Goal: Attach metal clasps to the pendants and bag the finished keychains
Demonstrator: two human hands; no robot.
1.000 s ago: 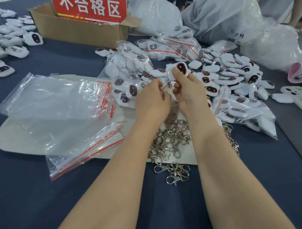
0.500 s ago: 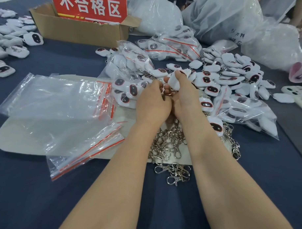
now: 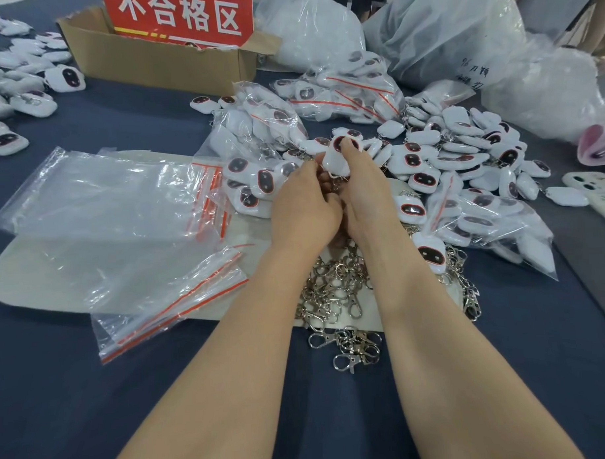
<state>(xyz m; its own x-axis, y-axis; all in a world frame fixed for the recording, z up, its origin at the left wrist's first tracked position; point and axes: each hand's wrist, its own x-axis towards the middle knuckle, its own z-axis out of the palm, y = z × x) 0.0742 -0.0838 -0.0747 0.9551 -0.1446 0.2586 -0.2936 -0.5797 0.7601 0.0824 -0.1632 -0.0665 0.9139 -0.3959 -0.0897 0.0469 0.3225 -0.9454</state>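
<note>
My right hand (image 3: 365, 192) grips a white pendant (image 3: 336, 159) with a dark oval face, held upright over the table's middle. My left hand (image 3: 304, 208) is pressed against it, its curled fingers pinching a small metal clasp (image 3: 335, 186) at the pendant's lower end; most of the clasp is hidden between the hands. A heap of loose metal clasps (image 3: 334, 297) lies just below my wrists. Loose white pendants (image 3: 463, 155) are piled to the right, and filled bags (image 3: 256, 128) lie behind my hands.
Empty zip bags (image 3: 122, 218) with red strips lie at the left on a pale mat (image 3: 28, 266). A cardboard box (image 3: 158, 59) with a red sign stands at the back. Big plastic sacks (image 3: 441, 28) fill the back right. More pendants (image 3: 12, 102) sit far left.
Both hands have drawn closer together and lowered slightly. The pendant in my right hand has turned from tilted sideways to upright, dark face up. The left fingers have closed in at its base.
</note>
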